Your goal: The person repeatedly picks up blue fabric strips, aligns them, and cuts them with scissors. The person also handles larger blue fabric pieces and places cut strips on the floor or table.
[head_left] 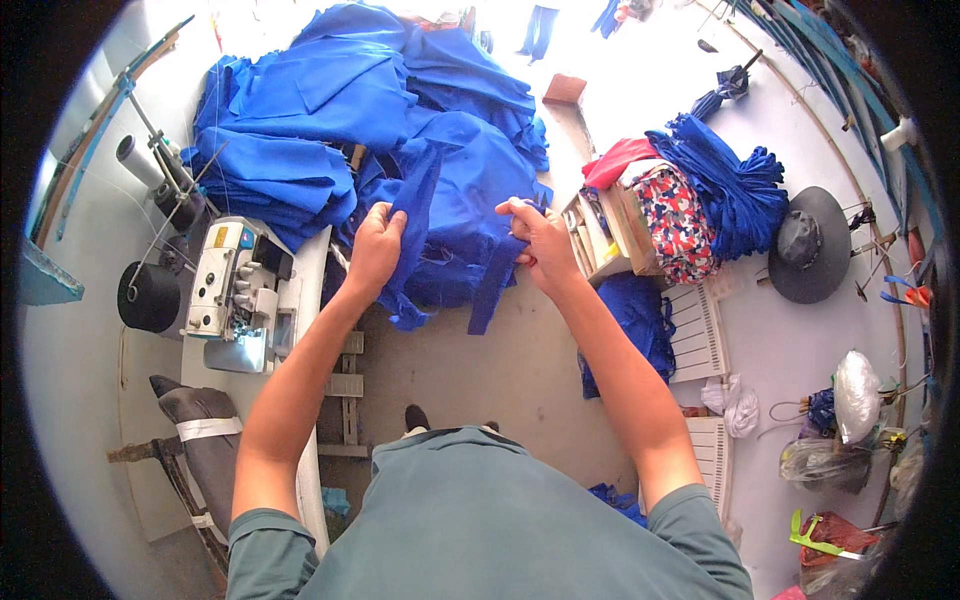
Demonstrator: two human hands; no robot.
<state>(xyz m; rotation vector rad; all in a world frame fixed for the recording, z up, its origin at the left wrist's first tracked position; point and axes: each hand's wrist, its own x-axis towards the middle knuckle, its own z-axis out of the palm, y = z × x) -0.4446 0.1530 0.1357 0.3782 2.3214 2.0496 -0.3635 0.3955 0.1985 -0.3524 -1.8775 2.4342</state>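
Both my arms reach forward over the floor, hands raised in front of a large heap of blue fabric (320, 90). My left hand (376, 250) is closed on a blue fabric piece (415, 215), which stands up above the fingers and hangs down below them. A little to the right, my right hand (545, 245) has its fingers curled together around the upper end of a narrow blue fabric strip (490, 290). The strip dangles toward the floor. Against the heap of the same blue, the pieces' far edges are hard to make out.
An overlock sewing machine (235, 280) and black thread cones (150, 297) stand at the left. On the right are a small shelf (590, 235), a patterned bag (672, 215), bundled blue fabric (735, 190), white slatted racks (698, 335) and a hanging dark hat (812, 245).
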